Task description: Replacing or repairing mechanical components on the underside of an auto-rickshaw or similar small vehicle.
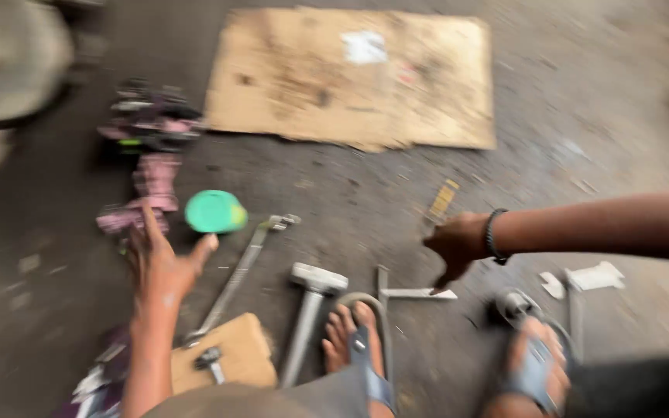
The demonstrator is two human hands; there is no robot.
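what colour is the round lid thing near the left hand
Green, seen in the head view: the round lid just beyond the left hand.

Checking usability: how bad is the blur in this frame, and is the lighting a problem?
Head view: motion blur smears everything; the left hand, right hand, hammer and green lid remain recognisable, the pink pile does not. Light is flat and soft, without glare.

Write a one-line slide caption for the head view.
Left hand reaches toward round green lid; right hand points above grey metal hammer.
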